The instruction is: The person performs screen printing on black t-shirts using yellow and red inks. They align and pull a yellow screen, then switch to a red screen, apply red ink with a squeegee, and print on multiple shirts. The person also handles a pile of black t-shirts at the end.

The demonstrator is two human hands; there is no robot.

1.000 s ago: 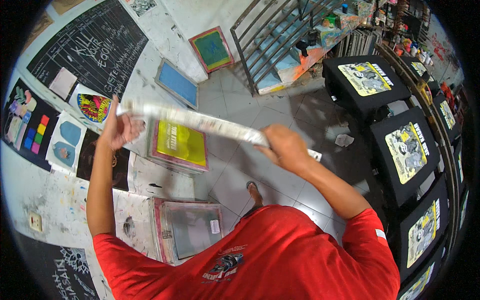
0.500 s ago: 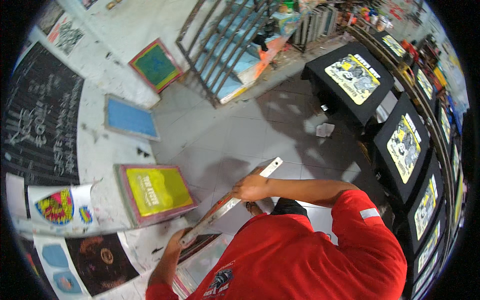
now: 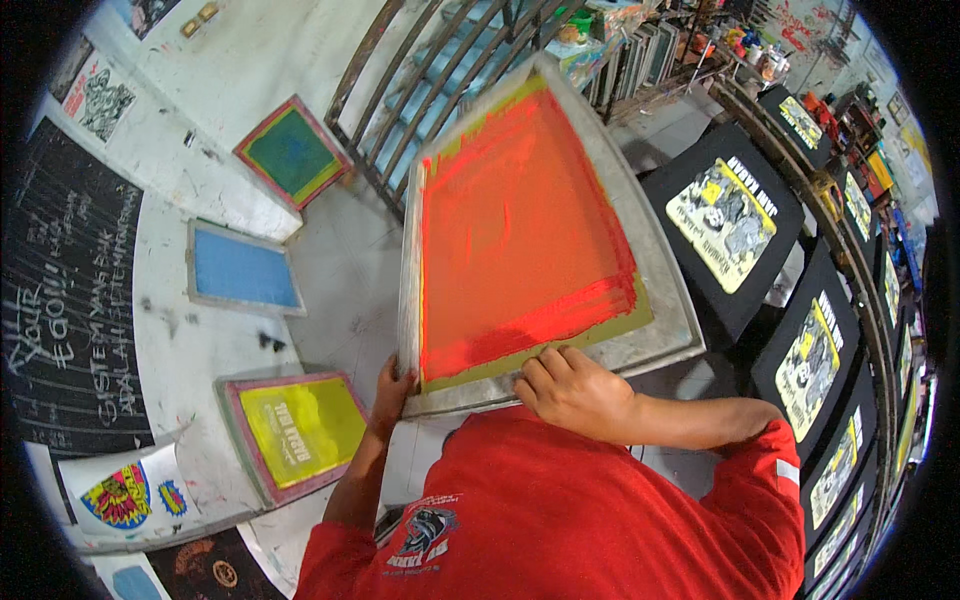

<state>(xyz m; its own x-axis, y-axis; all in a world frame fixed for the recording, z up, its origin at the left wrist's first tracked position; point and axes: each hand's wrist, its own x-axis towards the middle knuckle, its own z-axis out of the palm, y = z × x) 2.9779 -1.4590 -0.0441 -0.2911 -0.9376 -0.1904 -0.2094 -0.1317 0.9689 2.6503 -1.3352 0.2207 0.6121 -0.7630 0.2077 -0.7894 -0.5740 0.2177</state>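
Note:
A large screen printing frame (image 3: 515,225) is held up in front of me, its mesh face turned toward me. Red ink covers most of the mesh, with an olive-green border showing around it and a pale frame outside. My left hand (image 3: 393,393) grips the frame's lower left corner, thumb on the near side. On the lower edge, right of its middle, my right hand (image 3: 572,390) is closed with the fingers curled over the rim. Parts of both hands are hidden behind the frame or by their own knuckles.
Black shirts (image 3: 725,220) with yellow and white prints lie on boards along a curved rack at right. Other screens lean at left: a yellow one (image 3: 310,425), a blue one (image 3: 243,267) and a green one (image 3: 290,150). A metal stair railing (image 3: 365,75) stands ahead.
The screen frame has swung from edge-on to face-on and risen, so its red inked mesh now shows. My right hand has moved right and lower, my left hand up.

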